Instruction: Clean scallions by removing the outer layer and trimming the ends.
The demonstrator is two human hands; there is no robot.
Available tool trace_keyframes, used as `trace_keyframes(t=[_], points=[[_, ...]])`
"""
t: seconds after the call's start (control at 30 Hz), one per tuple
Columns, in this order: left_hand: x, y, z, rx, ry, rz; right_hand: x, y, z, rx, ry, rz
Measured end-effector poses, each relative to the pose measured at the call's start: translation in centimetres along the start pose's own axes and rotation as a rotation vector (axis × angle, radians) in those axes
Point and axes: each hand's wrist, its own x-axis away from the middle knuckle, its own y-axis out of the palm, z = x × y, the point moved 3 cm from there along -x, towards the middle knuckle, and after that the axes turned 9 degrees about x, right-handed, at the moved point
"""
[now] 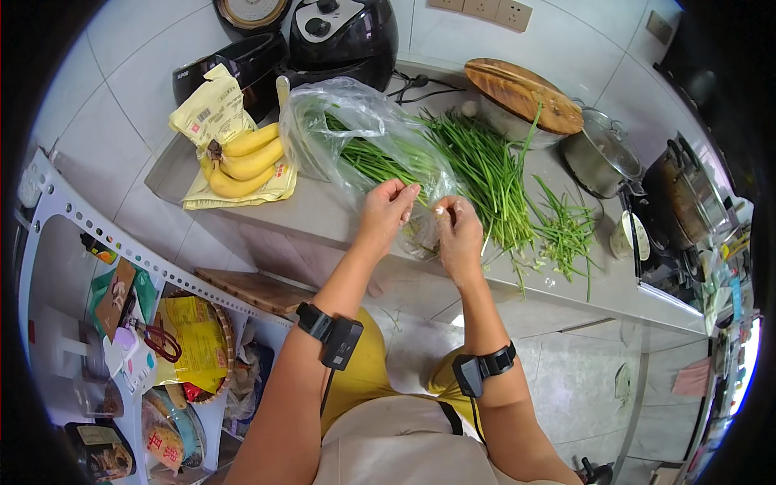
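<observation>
My left hand (391, 209) and my right hand (459, 236) are close together over the counter's front edge. Thumb and fingers of each are pinched around a thin green stalk, partly hidden by the fingertips. Just behind them lies a clear plastic bag (364, 118) with long green chives (379, 159) inside. To the right of the bag a large loose bunch of chives (485, 176) is spread out, stem ends towards me. Beside it sits a small heap of short, pale-tipped trimmings (567, 233). Whitish bits stick to my fingers.
Bananas (248, 160) rest on yellow packaging at left, before a black air fryer (342, 42). A wooden board (524, 94) tops a bowl at the back. Pots (600, 154) and a paper cup (627, 236) stand right. A metal shelf (163, 267) is at lower left.
</observation>
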Motion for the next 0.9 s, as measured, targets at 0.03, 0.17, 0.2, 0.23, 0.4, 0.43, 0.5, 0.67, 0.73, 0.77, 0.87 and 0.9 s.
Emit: trace_keyframes(t=[0.03, 0.17, 0.2, 0.23, 0.4, 0.43, 0.5, 0.67, 0.73, 0.77, 0.87, 0.9], points=[[0.0, 0.0, -0.1, 0.002, -0.002, 0.016, -0.1, 0.0, 0.5, 0.001, 0.001, 0.0], [-0.2, 0.1, -0.3, 0.003, 0.01, 0.023, -0.4, -1.1, 0.9, -0.064, 0.013, 0.137], [-0.2, -0.1, -0.3, -0.008, 0.021, 0.024, -0.3, -1.6, 0.4, -0.192, 0.021, 0.202], [-0.2, -0.2, -0.2, -0.019, 0.031, 0.024, -0.3, -2.1, 0.0, -0.32, 0.028, 0.268], [-0.2, 0.0, -0.3, -0.024, 0.026, 0.0, -0.5, -4.4, -1.3, -0.297, -0.024, 0.289], [-0.2, 0.0, -0.3, -0.04, 0.014, -0.01, -0.6, -4.4, -0.9, -0.299, -0.029, 0.289], [-0.1, -0.1, -0.3, -0.046, 0.016, -0.011, -0.8, -3.6, 0.2, 0.055, 0.107, -0.037], [0.1, -0.4, -0.4, -0.034, 0.021, -0.046, 0.5, -2.2, -1.9, 0.306, -0.055, -0.03], [0.0, 0.3, -0.5, -0.052, 0.027, -0.076, 0.6, -2.0, -0.4, 0.338, -0.093, -0.062], [0.0, 0.6, -0.6, -0.049, 0.028, -0.091, 0.6, -2.0, 0.2, 0.37, -0.128, -0.097], [0.2, 0.1, -0.6, -0.027, 0.016, -0.074, 0.9, -1.8, -0.9, 0.482, -0.039, -0.264], [0.3, 0.0, -0.6, -0.033, 0.005, -0.052, 0.9, -1.9, -0.7, 0.496, -0.027, -0.246]])
